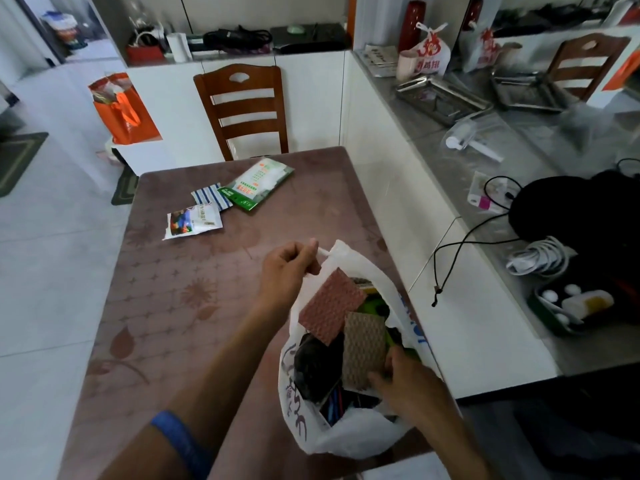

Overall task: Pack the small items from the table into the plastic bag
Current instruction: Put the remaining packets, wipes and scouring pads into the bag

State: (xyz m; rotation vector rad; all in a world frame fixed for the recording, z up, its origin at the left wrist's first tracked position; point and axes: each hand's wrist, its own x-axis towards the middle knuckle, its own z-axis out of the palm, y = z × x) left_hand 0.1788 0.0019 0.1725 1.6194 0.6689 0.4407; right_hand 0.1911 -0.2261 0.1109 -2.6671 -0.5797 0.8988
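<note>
My L forearm is nearest; L hand (289, 268) pinches the plastic bag (346, 434) handle, holding the mouth open at the table (156, 306) near edge. R hand (403, 381) grips a tan pad (363, 348), seating it inside by the pink pad (330, 306). Three packets (225, 199) wait far-left, well apart; next I'd release and reach for them.
</note>
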